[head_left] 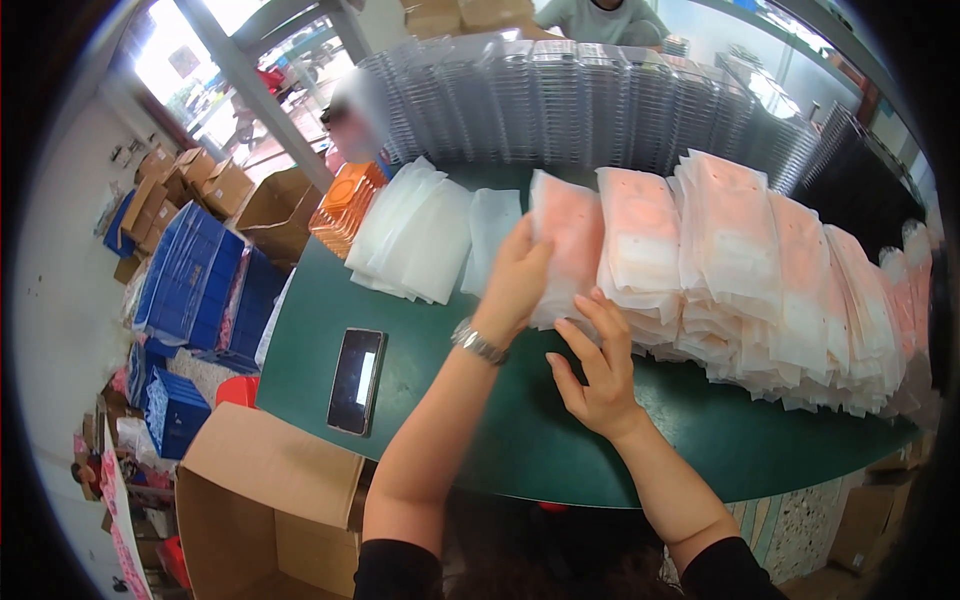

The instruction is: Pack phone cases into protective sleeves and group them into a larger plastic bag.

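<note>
My left hand (515, 280), a watch on its wrist, is closed on the left edge of a frosted plastic bag (570, 230) with something flat and pink inside. The bag stands tilted over the table. Just below its lower edge, my right hand (600, 375) has its fingers spread, the fingertips close to the bag; whether they touch it I cannot tell. On the right lie piles of similar pink-filled bags (730, 230). Left of my left hand are a pale frosted bag (492, 225) and a fanned stack of white frosted bags (410, 235).
A phone (355, 382) lies on the green table (300, 350). Tall stacks of clear plastic trays (555, 105) line the back, with orange trays (347, 200) at the left. An open cardboard box (270, 450) stands by the near left edge; blue crates (195, 275) are beyond. Another person (605, 22) is across the table.
</note>
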The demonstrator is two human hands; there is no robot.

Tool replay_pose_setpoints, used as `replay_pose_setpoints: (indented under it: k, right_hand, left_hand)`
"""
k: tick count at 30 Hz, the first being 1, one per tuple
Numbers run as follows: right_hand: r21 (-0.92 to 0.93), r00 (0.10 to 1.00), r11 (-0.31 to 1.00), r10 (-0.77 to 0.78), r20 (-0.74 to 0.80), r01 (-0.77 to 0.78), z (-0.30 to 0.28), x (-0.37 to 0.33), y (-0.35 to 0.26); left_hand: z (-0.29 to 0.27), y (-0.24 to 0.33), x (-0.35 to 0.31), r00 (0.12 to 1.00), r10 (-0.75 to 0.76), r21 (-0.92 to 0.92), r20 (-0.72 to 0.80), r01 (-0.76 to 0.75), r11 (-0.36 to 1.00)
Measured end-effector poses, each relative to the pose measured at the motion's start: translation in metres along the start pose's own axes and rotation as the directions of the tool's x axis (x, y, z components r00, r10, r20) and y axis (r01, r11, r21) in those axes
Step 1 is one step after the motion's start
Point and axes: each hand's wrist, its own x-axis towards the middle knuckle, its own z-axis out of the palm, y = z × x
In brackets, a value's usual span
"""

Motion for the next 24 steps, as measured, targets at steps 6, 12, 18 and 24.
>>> replay_pose_setpoints:
  k: [6,12,18,24]
  right_hand:
    - [0.002,0.998,1.0,-0.015,0.059,0.014,0.001,-0.005,0.005]
    - [0.036,0.994,0.999,-0.019,0.105,0.015,0.004,-0.003,0.0]
    - [0.031,0.977,0.993,-0.115,0.181,0.112,0.017,-0.003,-0.005]
    - [0.128,0.925,0.957,-0.285,0.25,0.26,0.089,0.093,-0.029]
  left_hand:
    - [0.016,-0.037,0.023,0.861,0.507,0.675,0.031,-0.392,0.625]
    - [-0.074,-0.024,-0.037,0.902,0.431,0.94,-0.038,-0.114,0.32]
    - [-0.102,-0.05,-0.05,0.868,0.496,0.986,0.024,-0.101,0.129]
    - [-0.108,-0.054,-0.046,0.852,0.522,0.951,-0.04,-0.128,0.282]
